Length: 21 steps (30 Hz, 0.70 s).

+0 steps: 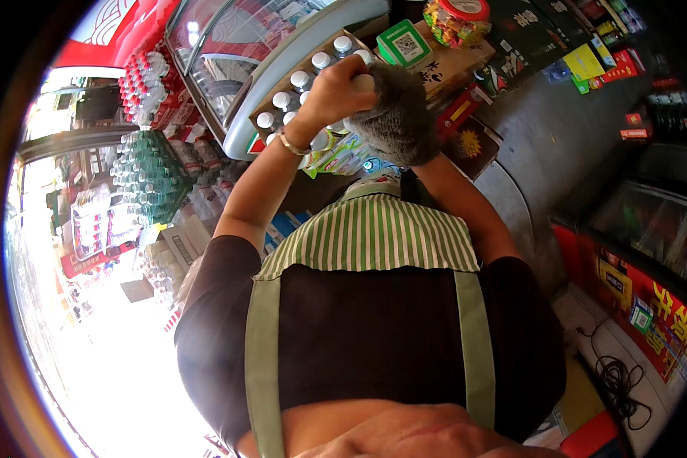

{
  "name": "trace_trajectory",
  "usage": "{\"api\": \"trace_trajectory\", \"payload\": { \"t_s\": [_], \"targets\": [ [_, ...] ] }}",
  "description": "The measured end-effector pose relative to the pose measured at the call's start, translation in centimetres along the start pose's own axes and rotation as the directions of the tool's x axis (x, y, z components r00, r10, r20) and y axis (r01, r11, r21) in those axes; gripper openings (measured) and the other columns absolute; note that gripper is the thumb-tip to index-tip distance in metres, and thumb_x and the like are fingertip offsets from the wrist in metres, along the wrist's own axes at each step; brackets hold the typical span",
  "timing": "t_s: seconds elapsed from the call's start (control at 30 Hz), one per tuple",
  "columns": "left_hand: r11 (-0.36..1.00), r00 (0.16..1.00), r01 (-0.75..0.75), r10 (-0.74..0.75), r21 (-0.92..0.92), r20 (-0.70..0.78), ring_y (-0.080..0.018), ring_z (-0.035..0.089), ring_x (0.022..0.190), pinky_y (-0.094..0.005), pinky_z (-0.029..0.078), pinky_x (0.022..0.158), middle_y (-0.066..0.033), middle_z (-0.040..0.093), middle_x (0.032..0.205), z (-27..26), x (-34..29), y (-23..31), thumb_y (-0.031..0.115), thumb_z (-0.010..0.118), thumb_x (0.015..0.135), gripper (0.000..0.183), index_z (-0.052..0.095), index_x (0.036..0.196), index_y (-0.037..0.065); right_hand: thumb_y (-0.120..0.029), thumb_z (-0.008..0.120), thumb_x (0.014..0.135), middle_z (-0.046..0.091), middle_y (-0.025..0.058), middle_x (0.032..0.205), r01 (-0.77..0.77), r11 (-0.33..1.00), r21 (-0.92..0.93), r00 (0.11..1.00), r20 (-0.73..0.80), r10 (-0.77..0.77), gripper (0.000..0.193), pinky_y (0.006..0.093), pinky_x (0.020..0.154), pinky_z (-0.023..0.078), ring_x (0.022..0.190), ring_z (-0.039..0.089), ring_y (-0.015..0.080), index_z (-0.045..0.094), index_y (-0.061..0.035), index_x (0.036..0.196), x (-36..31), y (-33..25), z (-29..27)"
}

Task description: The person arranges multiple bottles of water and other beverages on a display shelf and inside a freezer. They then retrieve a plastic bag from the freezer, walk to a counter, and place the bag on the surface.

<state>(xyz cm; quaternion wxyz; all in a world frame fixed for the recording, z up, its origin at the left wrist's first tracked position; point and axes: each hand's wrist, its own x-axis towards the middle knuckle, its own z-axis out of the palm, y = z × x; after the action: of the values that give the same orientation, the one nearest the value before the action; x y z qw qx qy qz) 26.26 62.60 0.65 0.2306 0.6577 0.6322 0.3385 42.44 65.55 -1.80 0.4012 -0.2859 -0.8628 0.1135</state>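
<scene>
My left hand [334,93] is closed around the top of a white-capped bottle [364,82]. Fluffy grey cloth [398,114] covers my right hand, hiding its fingers; whether it is worn like a mitt or held, I cannot make out. The cloth presses against the bottle's right side, and most of the bottle is hidden between the two hands. Just left of and beyond my left hand, several clear bottles with white caps [300,79] stand upright in rows in a carton. Under my wrists lies a green-and-white package [337,158].
A glass-topped freezer [240,57] borders the bottles at left. Beyond my hands are a green box with a square code [404,44] and a jar of colourful sweets [458,21]. Stacked bottle packs [149,172] stand left; a red-sided cooler [626,282] and coiled cable [620,379] are right.
</scene>
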Motion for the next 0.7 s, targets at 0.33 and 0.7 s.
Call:
{"api": "trace_trajectory", "payload": {
  "t_s": [0.33,0.7],
  "targets": [
    [0.975,0.996,-0.087,0.088,-0.205,-0.005,-0.0129,0.06,0.084,-0.0271,0.051,0.076,-0.0061,0.062,0.089,-4.0,-2.7,2.9,0.009,0.081,0.068,0.037,0.059,0.097,0.0,-0.021,0.072,0.071,0.061,0.0165,0.096,0.117,0.933,-0.34,0.98,0.191,-0.053,0.033,0.0423,0.078,0.049,0.094,0.061,0.0331,0.059,-0.0062,0.098,-12.5,9.5,8.0],
    [0.897,0.894,-0.438,0.429,0.053,0.131,-0.0343,0.064,0.089,-0.0401,0.053,0.074,-0.0145,0.063,0.1,3.0,-6.1,2.3,0.017,0.08,0.065,0.05,0.059,0.108,0.006,-0.015,0.065,0.079,0.061,0.0083,0.087,-0.035,0.999,-0.038,0.999,0.006,0.035,0.024,0.0361,0.078,0.052,0.083,0.063,0.0263,0.061,-0.0056,0.101,-6.2,-1.1,-3.6]
  ]
}}
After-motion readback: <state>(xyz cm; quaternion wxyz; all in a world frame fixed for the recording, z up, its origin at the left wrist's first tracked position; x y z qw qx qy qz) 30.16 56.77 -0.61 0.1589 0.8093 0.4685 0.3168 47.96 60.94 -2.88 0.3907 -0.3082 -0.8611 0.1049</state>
